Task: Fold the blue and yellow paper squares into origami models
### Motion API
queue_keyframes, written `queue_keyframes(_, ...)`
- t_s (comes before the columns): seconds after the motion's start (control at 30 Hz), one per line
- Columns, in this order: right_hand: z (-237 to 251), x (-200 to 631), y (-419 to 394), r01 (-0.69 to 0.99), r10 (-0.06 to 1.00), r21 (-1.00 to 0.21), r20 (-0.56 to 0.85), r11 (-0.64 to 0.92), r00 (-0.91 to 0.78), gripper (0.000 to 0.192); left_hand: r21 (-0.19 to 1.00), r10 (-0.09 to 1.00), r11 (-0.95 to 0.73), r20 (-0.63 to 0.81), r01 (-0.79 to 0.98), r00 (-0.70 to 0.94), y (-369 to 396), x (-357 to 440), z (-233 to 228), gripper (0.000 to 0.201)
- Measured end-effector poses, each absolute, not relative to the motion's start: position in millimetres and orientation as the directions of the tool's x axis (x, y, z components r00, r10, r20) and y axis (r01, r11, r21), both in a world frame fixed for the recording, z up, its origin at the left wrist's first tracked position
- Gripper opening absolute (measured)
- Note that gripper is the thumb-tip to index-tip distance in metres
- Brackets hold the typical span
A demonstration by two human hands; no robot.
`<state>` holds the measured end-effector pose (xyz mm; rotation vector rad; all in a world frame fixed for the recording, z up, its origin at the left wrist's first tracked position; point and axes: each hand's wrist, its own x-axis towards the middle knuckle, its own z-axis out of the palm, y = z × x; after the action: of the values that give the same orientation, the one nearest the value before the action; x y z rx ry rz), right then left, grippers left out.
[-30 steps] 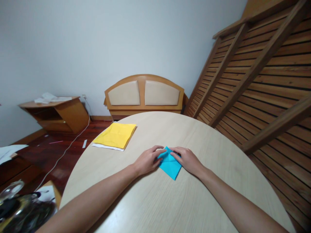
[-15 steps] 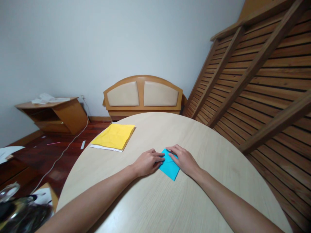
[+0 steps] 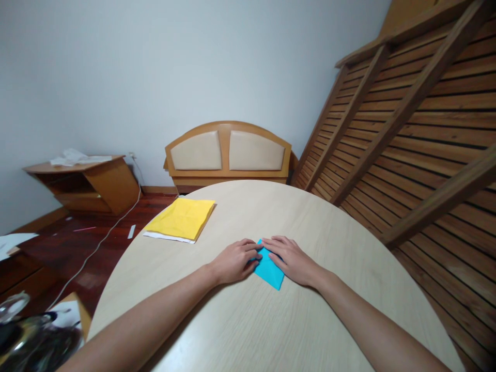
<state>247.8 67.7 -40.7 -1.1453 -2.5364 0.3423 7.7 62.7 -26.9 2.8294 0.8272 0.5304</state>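
Note:
A folded sheet of blue origami paper (image 3: pixel 270 269) lies on the round table, one corner toward me. My left hand (image 3: pixel 237 260) rests against its left edge, fingers bent and pressing on the paper. At the right edge is my right hand (image 3: pixel 293 261), its fingers reaching over the upper part and its thumb lower down, holding the paper. Both hands cover parts of the sheet's sides, and the fingertips nearly meet near its top corner.
A stack of yellow paper (image 3: pixel 182 217) with a white sheet under it lies at the table's (image 3: pixel 329 227) left edge. Behind stands a padded headboard (image 3: pixel 228 150). Wooden slats (image 3: pixel 418 129) lean at the right. A low cabinet (image 3: pixel 89 181) and a white cable (image 3: pixel 103 240) are at the left.
My right hand has shifted slightly down, its fingers now lying flatter over the blue paper's right edge. The left hand's fingers have bent in a little; less of the paper's right side shows.

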Motion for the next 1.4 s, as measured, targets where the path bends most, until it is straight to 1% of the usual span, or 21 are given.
queue_keyframes(0.1, -40, 250, 68, 0.664, 0.755, -0.381, 0.174, 0.643, -0.632, 0.045, 0.242, 0.526, -0.848, 0.288, 0.471, 0.8, 63, 6, -27, 0.021)
queue_keyframes(0.27, -36, 249, 65, 0.659, 0.78, -0.444, 0.178, 0.608, -0.6, 0.047, 0.239, 0.503, -0.86, 0.26, 0.45, 0.824, 64, 4, -28, 0.02)
queue_keyframes(0.4, -39, 250, 65, 0.659, 0.77, -0.428, 0.163, 0.618, -0.617, 0.049, 0.246, 0.501, -0.86, 0.238, 0.447, 0.832, 64, 5, -28, 0.019)
queue_keyframes(0.63, -48, 252, 71, 0.672, 0.763, -0.397, 0.131, 0.625, -0.633, 0.051, 0.255, 0.492, -0.864, 0.243, 0.434, 0.836, 65, 7, -27, 0.02)
queue_keyframes(0.73, -47, 252, 70, 0.67, 0.767, -0.403, 0.15, 0.624, -0.624, 0.052, 0.259, 0.498, -0.86, 0.237, 0.44, 0.834, 64, 7, -25, 0.028)
queue_keyframes(0.83, -46, 253, 68, 0.714, 0.815, -0.412, 0.154, 0.566, -0.558, 0.06, 0.232, 0.491, -0.866, 0.226, 0.443, 0.841, 64, 7, -24, 0.039)
queue_keyframes(0.97, -44, 253, 65, 0.791, 0.896, -0.428, 0.129, 0.437, -0.425, 0.072, 0.192, 0.501, -0.863, 0.209, 0.467, 0.84, 64, 7, -25, 0.039)
queue_keyframes(1.13, -49, 246, 67, 0.847, 0.936, -0.399, 0.151, 0.352, -0.318, 0.079, 0.197, 0.503, -0.862, 0.222, 0.467, 0.835, 64, 8, -25, 0.04)
queue_keyframes(1.23, -57, 246, 71, 0.886, 0.959, -0.369, 0.135, 0.281, -0.248, 0.083, 0.203, 0.51, -0.858, 0.221, 0.472, 0.831, 64, 8, -24, 0.039)
queue_keyframes(1.4, -65, 259, 79, 0.912, 0.972, -0.339, 0.107, 0.232, -0.208, 0.086, 0.211, 0.512, -0.856, 0.227, 0.472, 0.828, 63, 8, -23, 0.037)
